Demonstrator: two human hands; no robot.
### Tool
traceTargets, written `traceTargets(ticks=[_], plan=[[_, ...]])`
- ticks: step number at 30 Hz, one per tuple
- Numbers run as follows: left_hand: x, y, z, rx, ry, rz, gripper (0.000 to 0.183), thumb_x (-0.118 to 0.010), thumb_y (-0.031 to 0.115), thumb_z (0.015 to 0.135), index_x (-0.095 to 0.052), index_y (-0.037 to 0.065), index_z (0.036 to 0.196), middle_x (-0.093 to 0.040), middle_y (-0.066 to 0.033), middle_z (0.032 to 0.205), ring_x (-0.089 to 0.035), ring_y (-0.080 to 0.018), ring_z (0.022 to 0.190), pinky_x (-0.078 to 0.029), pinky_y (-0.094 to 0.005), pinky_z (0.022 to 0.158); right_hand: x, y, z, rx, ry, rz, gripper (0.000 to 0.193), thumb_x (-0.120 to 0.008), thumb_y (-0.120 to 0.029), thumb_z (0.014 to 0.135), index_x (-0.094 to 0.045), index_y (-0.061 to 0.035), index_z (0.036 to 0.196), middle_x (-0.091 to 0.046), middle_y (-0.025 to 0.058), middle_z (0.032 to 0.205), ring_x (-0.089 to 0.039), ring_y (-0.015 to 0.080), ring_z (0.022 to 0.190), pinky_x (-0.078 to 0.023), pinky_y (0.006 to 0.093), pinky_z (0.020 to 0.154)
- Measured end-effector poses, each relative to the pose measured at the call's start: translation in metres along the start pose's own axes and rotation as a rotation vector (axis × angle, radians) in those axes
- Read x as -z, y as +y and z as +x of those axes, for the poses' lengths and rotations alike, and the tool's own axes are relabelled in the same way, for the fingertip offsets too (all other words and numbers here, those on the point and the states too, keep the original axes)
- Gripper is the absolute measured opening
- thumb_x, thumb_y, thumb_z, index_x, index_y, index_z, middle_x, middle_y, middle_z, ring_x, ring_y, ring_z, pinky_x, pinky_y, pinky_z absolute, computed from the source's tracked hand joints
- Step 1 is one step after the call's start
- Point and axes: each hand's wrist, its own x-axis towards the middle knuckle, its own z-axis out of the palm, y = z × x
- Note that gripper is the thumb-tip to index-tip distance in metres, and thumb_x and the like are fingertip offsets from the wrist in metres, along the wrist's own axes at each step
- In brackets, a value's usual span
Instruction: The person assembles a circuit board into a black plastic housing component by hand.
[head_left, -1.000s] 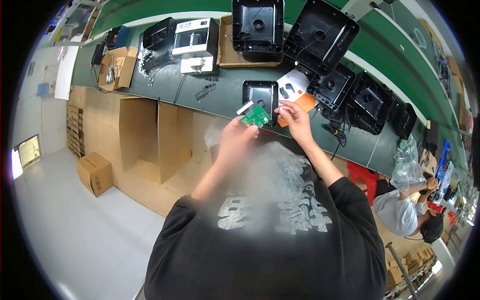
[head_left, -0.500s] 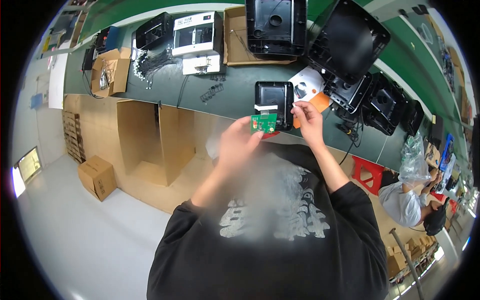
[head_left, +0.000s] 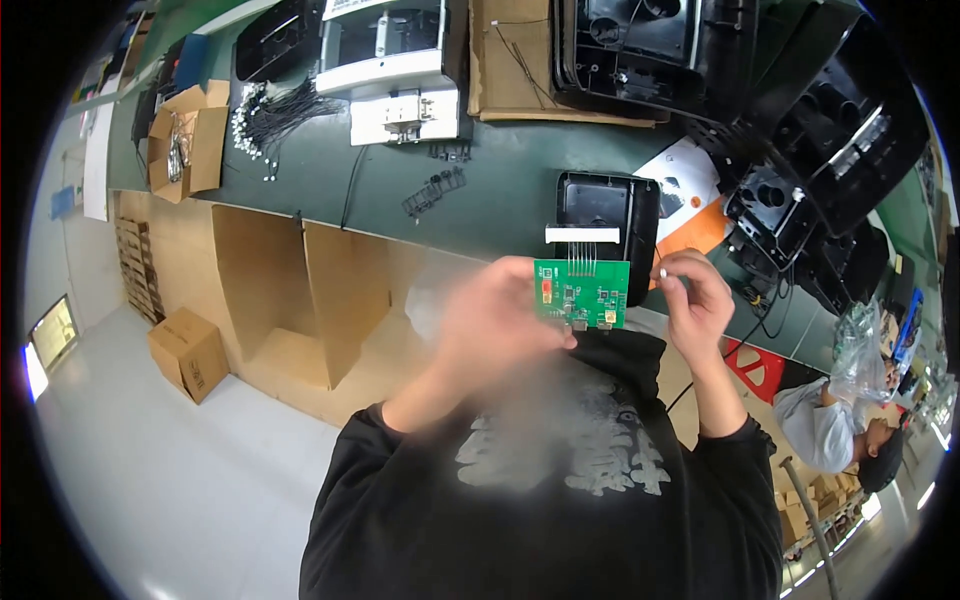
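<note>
A green circuit board [head_left: 590,295] is gripped at its left edge by my left hand [head_left: 505,315], which is partly blurred. From its upper edge thin wires run to a white strip-shaped part [head_left: 583,235]. Just right of the board, my right hand [head_left: 697,300] pinches a small white piece [head_left: 663,273], too small to name exactly. Beyond the board, a shallow black plastic housing [head_left: 648,215] lies on the green bench, partly covered by the board and the strip.
Large black plastic housings [head_left: 850,130] crowd the right of the bench. An orange sheet [head_left: 690,238] lies beside the small housing. Farther left are a white machine [head_left: 385,80], bundled black cables [head_left: 285,115] and an open cardboard box [head_left: 205,140]. Another person [head_left: 820,425] works at right.
The circuit board and both hands now appear larger and farther right. The view has shifted closer to the bench. Both hands keep their holds.
</note>
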Motion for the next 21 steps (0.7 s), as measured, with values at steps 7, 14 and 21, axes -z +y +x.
traceTargets(ticks=[7,14,21], plan=[[0.036,-0.054,0.025,-0.064,-0.179,-0.08,0.058,-0.075,-0.003,0.067,-0.039,0.002,0.112,-0.056,-0.0149,0.109,-0.063,-0.023,0.089,-0.057,-0.036,0.071,-0.001,0.011,-0.001,0.088,-0.019,0.039,0.013,-0.063,0.007,0.073,-0.061,0.0037,0.086,-0.061,0.0117,0.082,-0.057,0.0185,0.073,-0.045,0.0253,0.064],[0.046,-0.082,0.03,-0.144,-0.156,-0.015,0.069,-0.076,-0.004,0.066,-0.03,0.003,0.117,-0.048,-0.015,0.116,-0.06,-0.0263,0.097,-0.057,-0.0375,0.074,-0.006,0.023,-0.005,0.296,-0.04,-0.15,0.017,-0.066,0.007,0.069,-0.066,0.0016,0.085,-0.06,0.0096,0.08,-0.055,0.0157,0.065,-0.043,0.0238,0.057],[0.056,-0.109,0.025,-0.449,-0.061,0.549,0.068,-0.081,0.006,0.063,-0.037,0.0,0.114,-0.051,-0.013,0.109,-0.056,-0.0212,0.101,-0.047,-0.0326,0.087,-0.021,0.027,-0.012,0.267,-0.001,-0.095,0.024,-0.062,0.013,0.068,-0.068,-0.0002,0.087,-0.059,0.0084,0.081,-0.055,0.0137,0.068,-0.042,0.0224,0.056]])
